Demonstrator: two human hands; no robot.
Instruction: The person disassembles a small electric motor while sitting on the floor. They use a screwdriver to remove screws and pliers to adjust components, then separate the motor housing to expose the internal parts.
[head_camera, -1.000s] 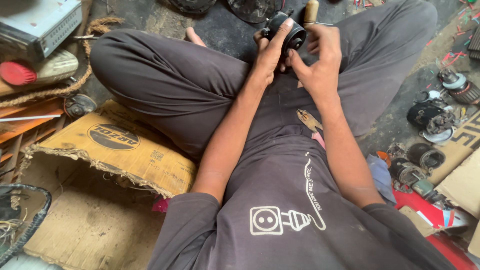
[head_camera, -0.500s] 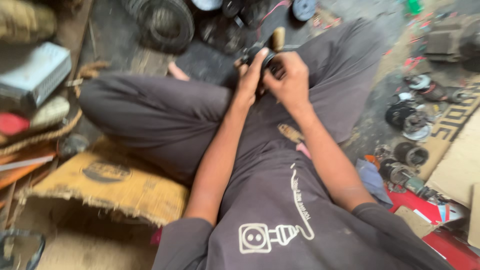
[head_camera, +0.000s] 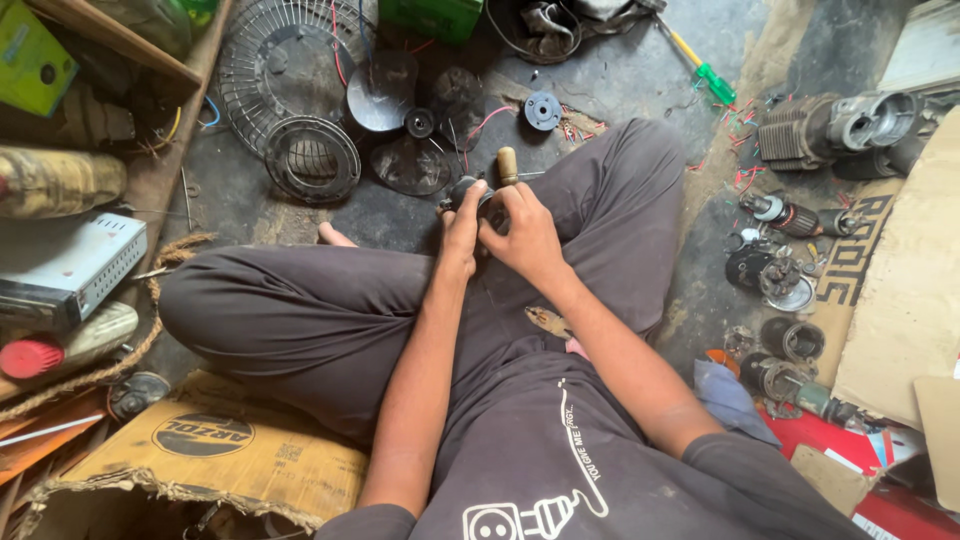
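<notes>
hands dropped lower onto our lap | left hand curled round small dark motor | right hand gripping wooden-handled tool, handle end pointing away from us

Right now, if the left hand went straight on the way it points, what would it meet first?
The left hand points up the picture, gripping a small dark part. Beyond it, probably the dark fan blade piece on the floor comes first; depth is unclear.
</notes>
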